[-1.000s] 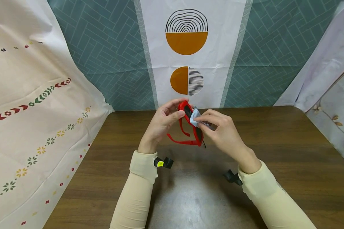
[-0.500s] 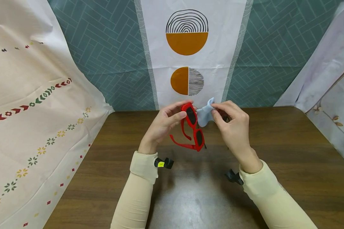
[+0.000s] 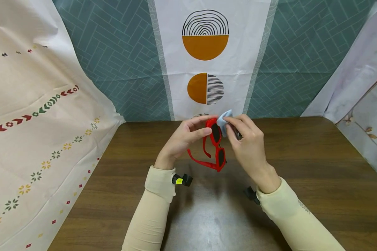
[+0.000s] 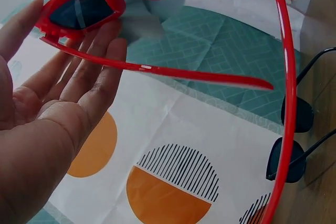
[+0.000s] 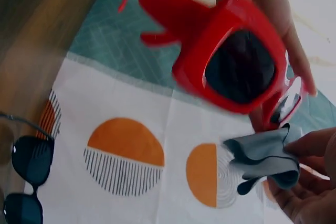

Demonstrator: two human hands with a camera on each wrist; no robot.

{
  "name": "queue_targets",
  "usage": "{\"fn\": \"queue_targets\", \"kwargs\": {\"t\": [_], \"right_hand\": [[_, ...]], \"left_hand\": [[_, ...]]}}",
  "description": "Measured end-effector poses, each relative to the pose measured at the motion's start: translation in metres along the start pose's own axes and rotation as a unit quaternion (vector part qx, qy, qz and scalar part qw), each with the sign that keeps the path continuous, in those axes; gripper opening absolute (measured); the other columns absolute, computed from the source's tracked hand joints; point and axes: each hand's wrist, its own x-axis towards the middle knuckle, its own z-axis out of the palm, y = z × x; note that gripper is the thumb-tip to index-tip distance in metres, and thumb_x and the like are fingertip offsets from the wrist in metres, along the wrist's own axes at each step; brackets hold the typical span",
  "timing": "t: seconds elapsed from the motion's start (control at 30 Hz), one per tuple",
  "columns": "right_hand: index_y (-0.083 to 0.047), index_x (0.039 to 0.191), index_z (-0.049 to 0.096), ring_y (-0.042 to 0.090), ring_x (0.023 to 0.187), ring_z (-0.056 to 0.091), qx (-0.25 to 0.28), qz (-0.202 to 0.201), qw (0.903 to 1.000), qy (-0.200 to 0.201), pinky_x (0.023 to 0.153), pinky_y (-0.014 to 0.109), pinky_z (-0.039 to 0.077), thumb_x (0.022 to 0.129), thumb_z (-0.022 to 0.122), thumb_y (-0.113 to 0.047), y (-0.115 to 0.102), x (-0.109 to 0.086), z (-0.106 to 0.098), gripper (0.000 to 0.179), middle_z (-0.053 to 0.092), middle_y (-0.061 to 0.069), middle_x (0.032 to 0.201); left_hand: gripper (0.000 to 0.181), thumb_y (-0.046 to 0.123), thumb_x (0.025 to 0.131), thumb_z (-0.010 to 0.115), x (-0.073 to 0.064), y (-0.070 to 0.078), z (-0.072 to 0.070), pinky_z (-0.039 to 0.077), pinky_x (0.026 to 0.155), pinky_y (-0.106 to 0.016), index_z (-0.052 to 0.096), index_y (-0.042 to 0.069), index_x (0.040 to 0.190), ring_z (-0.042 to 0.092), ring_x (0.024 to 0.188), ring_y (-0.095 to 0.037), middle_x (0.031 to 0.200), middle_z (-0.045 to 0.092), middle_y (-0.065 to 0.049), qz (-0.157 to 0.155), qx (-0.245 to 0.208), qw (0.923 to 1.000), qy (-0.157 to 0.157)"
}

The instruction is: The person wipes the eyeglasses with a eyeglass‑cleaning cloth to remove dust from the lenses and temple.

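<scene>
Red-framed sunglasses (image 3: 219, 149) with dark lenses hang tilted above the table, arms unfolded toward the left. My left hand (image 3: 183, 141) pinches them by the rim at their upper end, thumb in front and fingers behind. In the left wrist view, one red temple arm (image 4: 184, 75) runs across below the lenses. My right hand (image 3: 248, 146) pinches a small light blue cloth (image 3: 225, 118) right at the edge of the upper lens. The right wrist view shows this cloth (image 5: 268, 153) folded and bunched between thumb and fingers, close beside the far lens.
Another pair of sunglasses, dark with thin arms (image 4: 291, 161), stands on the wooden table (image 3: 138, 153) beyond my hands, mostly hidden in the head view. A patterned cloth backdrop (image 3: 125, 62) rises behind the table; a cream printed cloth (image 3: 44, 115) hangs at left.
The cloth lay against the lens, was drawn off to the right with my right hand, and is now back at the upper lens. My left hand and the red sunglasses shifted slightly right and down.
</scene>
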Motion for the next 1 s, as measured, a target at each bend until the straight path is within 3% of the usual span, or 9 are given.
{"fn": "queue_targets", "kwargs": {"t": [0.13,0.23,0.33,0.53,0.73,1.0], "right_hand": [[0.006,0.112,0.076,0.025,0.081,0.062,0.018,-0.038,0.9989,-0.019,0.073,0.017,0.049,0.090,0.075,0.009,-0.003,-0.004,0.006,0.022,0.066,0.017,0.097],[0.005,0.114,0.076,0.024,0.084,0.063,0.038,-0.038,0.9982,-0.028,0.077,0.016,0.050,0.090,0.077,0.007,-0.003,-0.005,0.008,0.024,0.068,0.017,0.101],[0.004,0.114,0.075,0.023,0.087,0.064,0.060,-0.023,0.9974,-0.033,0.080,0.017,0.052,0.089,0.078,0.006,-0.003,-0.005,0.008,0.026,0.070,0.016,0.103],[0.004,0.110,0.077,0.021,0.086,0.064,0.074,0.001,0.9960,-0.050,0.081,0.012,0.050,0.087,0.078,0.009,-0.004,-0.003,0.004,0.023,0.070,0.014,0.100],[0.004,0.106,0.077,0.016,0.079,0.060,0.069,0.025,0.9941,-0.080,0.071,0.017,0.050,0.088,0.079,0.007,-0.005,0.000,0.000,0.019,0.070,0.011,0.097],[-0.001,0.104,0.080,0.014,0.082,0.061,0.112,0.104,0.9771,-0.148,0.068,0.018,0.051,0.088,0.079,0.007,-0.007,0.005,-0.009,0.018,0.072,0.004,0.095]], "left_hand": [[0.052,0.028,0.100,0.071,0.000,-0.001,0.001,0.055,0.099,-0.037,0.059,0.005,0.146,0.062,0.119,-0.040,0.135,0.065,-0.013,-0.003,-0.001,1.0000,0.002],[0.049,0.023,0.101,0.069,0.000,-0.001,0.001,0.054,0.100,-0.037,0.059,0.004,0.146,0.060,0.120,-0.042,0.137,0.064,-0.013,0.001,-0.005,1.0000,0.005],[0.050,0.025,0.101,0.070,0.000,0.000,0.001,0.055,0.100,-0.038,0.060,0.003,0.145,0.064,0.116,-0.033,0.135,0.065,-0.013,0.003,-0.004,0.9999,0.010],[0.055,0.032,0.099,0.074,-0.001,0.000,0.001,0.055,0.099,-0.037,0.061,0.006,0.145,0.064,0.115,-0.031,0.136,0.064,-0.012,0.006,-0.002,0.9996,0.027],[0.050,0.026,0.100,0.072,-0.001,0.000,-0.001,0.050,0.108,-0.044,0.061,0.005,0.144,0.060,0.121,-0.031,0.135,0.065,-0.012,0.014,-0.009,0.9988,0.045],[0.065,0.038,0.093,0.079,-0.001,0.000,-0.005,0.046,0.113,-0.043,0.059,0.002,0.144,0.060,0.123,-0.033,0.130,0.068,-0.014,0.044,-0.051,0.9963,0.053]]}}
